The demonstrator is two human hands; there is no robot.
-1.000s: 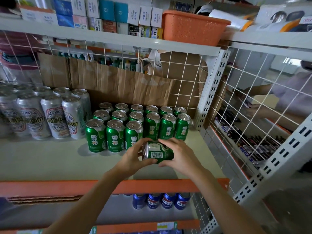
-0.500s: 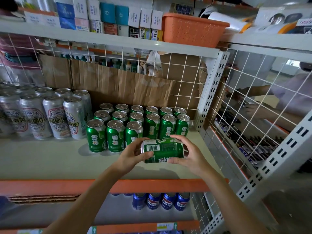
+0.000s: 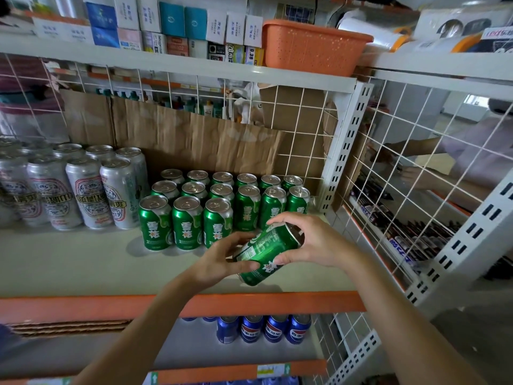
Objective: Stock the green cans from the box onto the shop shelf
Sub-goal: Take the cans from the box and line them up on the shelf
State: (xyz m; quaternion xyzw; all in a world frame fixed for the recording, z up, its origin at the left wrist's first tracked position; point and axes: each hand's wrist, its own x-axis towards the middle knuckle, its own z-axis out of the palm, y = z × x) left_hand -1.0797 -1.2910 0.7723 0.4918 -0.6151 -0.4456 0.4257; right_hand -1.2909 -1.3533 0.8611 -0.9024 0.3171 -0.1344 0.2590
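Both hands hold one green can (image 3: 268, 252) above the front part of the shelf (image 3: 83, 262), just ahead of the stocked green cans (image 3: 222, 202). The can is tilted, its top end raised toward the right and back, its base lowered toward the shelf's orange front edge (image 3: 111, 305). The left hand (image 3: 222, 259) grips the lower half of the can, thumb across the printed side and fingers curled behind. The right hand (image 3: 311, 241) closes over the upper end, fingers arched across the rim and thumb pressed on the label. Whether the base touches the shelf surface cannot be told.

The stocked green cans stand upright in three rows against a cardboard sheet (image 3: 194, 140) at the back. The front row holds three cans at the left; the space in front of the right-hand cans is where the held can hangs. Tall silver cans (image 3: 83, 190) stand to the left of the green group. Blue cans (image 3: 263, 329) stand on the shelf below. An orange basket (image 3: 311, 48) sits on the shelf above.
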